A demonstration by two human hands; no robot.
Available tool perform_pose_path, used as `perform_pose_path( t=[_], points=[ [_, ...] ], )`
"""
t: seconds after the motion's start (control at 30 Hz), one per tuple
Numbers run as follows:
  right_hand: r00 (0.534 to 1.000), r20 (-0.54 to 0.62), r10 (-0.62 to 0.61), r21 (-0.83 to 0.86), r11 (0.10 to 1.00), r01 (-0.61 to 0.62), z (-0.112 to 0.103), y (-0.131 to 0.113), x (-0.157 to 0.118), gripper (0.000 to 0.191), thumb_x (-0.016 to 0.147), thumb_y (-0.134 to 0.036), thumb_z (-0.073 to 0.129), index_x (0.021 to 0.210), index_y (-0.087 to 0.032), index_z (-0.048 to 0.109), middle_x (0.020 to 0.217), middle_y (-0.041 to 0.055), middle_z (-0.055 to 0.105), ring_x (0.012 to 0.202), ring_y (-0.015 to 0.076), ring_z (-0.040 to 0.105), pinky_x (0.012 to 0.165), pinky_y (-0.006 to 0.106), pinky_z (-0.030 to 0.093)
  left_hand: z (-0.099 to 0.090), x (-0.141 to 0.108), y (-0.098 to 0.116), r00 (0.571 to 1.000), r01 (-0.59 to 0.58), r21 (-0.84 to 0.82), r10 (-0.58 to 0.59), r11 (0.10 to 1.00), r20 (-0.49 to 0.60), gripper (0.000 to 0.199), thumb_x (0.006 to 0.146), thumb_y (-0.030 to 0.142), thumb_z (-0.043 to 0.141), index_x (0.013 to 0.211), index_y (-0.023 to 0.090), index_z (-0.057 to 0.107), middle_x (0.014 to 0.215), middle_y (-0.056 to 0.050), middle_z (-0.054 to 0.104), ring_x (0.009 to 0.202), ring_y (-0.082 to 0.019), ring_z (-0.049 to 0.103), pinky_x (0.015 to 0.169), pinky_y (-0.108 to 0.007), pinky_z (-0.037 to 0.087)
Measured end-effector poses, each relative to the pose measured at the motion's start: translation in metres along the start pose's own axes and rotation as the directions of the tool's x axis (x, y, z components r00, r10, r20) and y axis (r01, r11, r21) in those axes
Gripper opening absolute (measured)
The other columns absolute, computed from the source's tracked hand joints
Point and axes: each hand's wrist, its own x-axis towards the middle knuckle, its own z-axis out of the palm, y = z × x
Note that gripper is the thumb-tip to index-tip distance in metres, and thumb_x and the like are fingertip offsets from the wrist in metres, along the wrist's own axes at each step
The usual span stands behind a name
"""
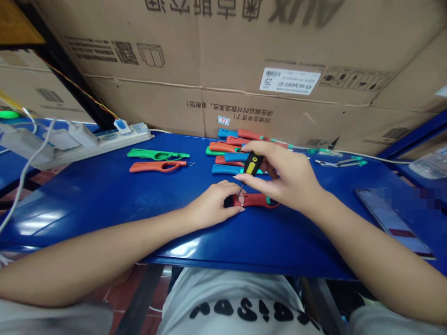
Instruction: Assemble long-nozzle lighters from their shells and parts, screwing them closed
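Note:
A red long-necked lighter (256, 200) lies on the blue table in front of me, its right part passing behind my right hand. My left hand (220, 203) pinches its left end between thumb and fingers. In my right hand (288, 174) is a black and yellow screwdriver (253, 165), tilted, with its thin shaft pointing down to the left end of the lighter beside my left fingertips. Just behind my hands lies a pile of several lighters (228, 146) in blue, red, orange and green. A green handle shell (150, 154) and an orange handle shell (148, 166) lie to the left.
A large cardboard box (174, 70) walls off the back of the blue table (115, 204). A white power strip (108, 142) with plugs and cables sits at the left. Small parts (344, 162) and a phone-like flat device (391, 221) lie at the right.

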Motion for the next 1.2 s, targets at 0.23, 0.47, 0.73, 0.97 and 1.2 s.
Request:
perform_pose_path(
  t=[0.23, 0.47, 0.73, 0.97, 1.2],
  points=[
    [0.999, -0.030, 0.018, 0.150, 0.989, -0.013, -0.002, 0.006, 0.006, 0.036, 0.102, -0.037, 0.048, 0.134, -0.026, 0.061, 0.127, 0.0076, 0.070, 0.103, 0.0250, 0.070, 0.084, 0.041, 0.059, -0.001, 0.001, 0.001, 1.000, 0.022, -0.005, -0.022, 1.000, 0.019, 0.013, 0.084, 0.015, 0.073, 0.091, 0.019, 0.063, 0.100, -0.002, 0.071, 0.099, -0.020, 0.064, 0.091, -0.034, 0.049],
    [0.998, 0.047, -0.036, 0.082, 0.996, 0.033, -0.003, 0.011, 0.017, 0.042, 0.105, -0.034, 0.040, 0.144, -0.025, 0.052, 0.129, 0.0084, 0.069, 0.106, 0.0235, 0.068, 0.086, 0.039, 0.056, 0.000, 0.001, 0.000, 1.000, 0.023, -0.003, -0.023, 1.000, 0.012, 0.013, 0.083, 0.015, 0.073, 0.091, 0.020, 0.064, 0.100, -0.003, 0.070, 0.098, -0.021, 0.064, 0.092, -0.035, 0.049],
    [0.991, 0.123, -0.058, -0.003, 0.998, 0.058, 0.003, -0.001, 0.024, 0.043, 0.105, -0.040, 0.042, 0.141, -0.020, 0.056, 0.124, 0.0105, 0.071, 0.102, 0.0242, 0.069, 0.082, 0.037, 0.055, 0.000, 0.000, -0.002, 1.000, 0.001, 0.023, -0.001, 1.000, 0.003, 0.011, 0.085, 0.018, 0.073, 0.092, 0.019, 0.064, 0.094, -0.002, 0.068, 0.091, -0.019, 0.064, 0.088, -0.033, 0.050],
    [0.990, 0.116, -0.081, 0.004, 0.997, 0.081, -0.002, 0.008, 0.016, 0.044, 0.101, -0.048, 0.050, 0.134, -0.022, 0.060, 0.123, 0.0099, 0.070, 0.110, 0.0265, 0.066, 0.088, 0.038, 0.055, -0.001, -0.001, -0.001, 1.000, -0.007, 0.032, 0.007, 0.999, 0.017, 0.008, 0.088, 0.019, 0.071, 0.092, 0.020, 0.064, 0.100, -0.003, 0.069, 0.096, -0.019, 0.064, 0.092, -0.034, 0.049],
    [0.979, 0.186, -0.084, 0.067, 0.995, 0.072, -0.006, 0.004, 0.017, 0.041, 0.103, -0.045, 0.046, 0.136, -0.024, 0.059, 0.129, 0.0082, 0.069, 0.112, 0.0262, 0.066, 0.094, 0.042, 0.054, -0.001, -0.001, -0.003, 1.000, 0.004, 0.039, -0.005, 0.999, 0.025, 0.008, 0.090, 0.022, 0.070, 0.094, 0.020, 0.064, 0.097, -0.002, 0.071, 0.094, -0.019, 0.065, 0.089, -0.033, 0.050]
  ],
)
